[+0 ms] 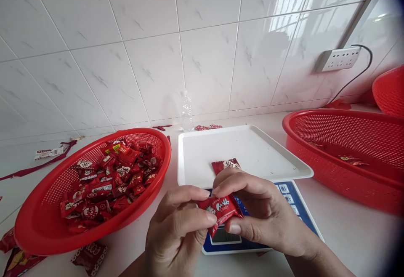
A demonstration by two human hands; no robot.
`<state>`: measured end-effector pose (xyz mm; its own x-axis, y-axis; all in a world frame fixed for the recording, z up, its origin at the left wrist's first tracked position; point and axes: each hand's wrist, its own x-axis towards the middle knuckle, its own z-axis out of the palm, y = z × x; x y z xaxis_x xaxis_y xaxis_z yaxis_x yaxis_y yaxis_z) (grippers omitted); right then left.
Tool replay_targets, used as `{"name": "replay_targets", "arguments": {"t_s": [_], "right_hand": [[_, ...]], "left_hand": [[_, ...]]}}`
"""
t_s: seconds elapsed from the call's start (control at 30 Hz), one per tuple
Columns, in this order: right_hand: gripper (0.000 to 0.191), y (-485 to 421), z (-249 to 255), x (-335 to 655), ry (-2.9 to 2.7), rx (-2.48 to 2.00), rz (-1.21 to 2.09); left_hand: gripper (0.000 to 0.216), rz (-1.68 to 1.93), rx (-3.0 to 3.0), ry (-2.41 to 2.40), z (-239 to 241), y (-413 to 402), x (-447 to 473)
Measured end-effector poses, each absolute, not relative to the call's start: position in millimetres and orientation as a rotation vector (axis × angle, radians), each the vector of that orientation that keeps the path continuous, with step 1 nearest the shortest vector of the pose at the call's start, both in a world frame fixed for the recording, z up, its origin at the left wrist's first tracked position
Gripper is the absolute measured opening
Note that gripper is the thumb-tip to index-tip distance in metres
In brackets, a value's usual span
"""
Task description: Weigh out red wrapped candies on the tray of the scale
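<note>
Between my two hands is a small red wrapped candy (pixel 223 210) with white lettering. The fingers and thumb of my left hand (pixel 179 222) pinch its left side. My right hand (pixel 265 214) grips the candy's other side, thumb below and fingers above. Both hands are over the front of a blue and white digital scale (pixel 304 216), covering part of its display and keys. On the scale's white tray (pixel 227 146), just beyond my right fingers, lies a dark red candy packet (pixel 222 166), partly hidden by them.
To the left, a red perforated basket (pixel 34 222) holds many wrapped candies. Another red basket (pixel 341 188) with a few packets stands at right. Loose candy (pixel 90 258) lies near the left basket. A clear bottle (pixel 187 113) stands by the tiled wall, and a power strip (pixel 339 59) is mounted there.
</note>
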<state>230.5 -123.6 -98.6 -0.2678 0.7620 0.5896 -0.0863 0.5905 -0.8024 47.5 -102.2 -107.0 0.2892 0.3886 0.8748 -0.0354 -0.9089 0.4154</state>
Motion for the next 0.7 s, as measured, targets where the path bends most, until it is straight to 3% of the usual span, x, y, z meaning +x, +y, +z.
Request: {"name": "replay_targets", "arguments": {"t_s": [0.2,0.7], "right_hand": [[0.029,-123.6,-95.5,229.1,-1.617,-0.549,0.836],[0.033,-125.2,-97.9,228.5,-1.662,-0.61,0.791]], "left_hand": [[0.038,1.606,2.031,0.288,-110.0,-104.7,53.4],[0.046,1.671,1.921,0.21,-108.8,-106.6,58.0]]}}
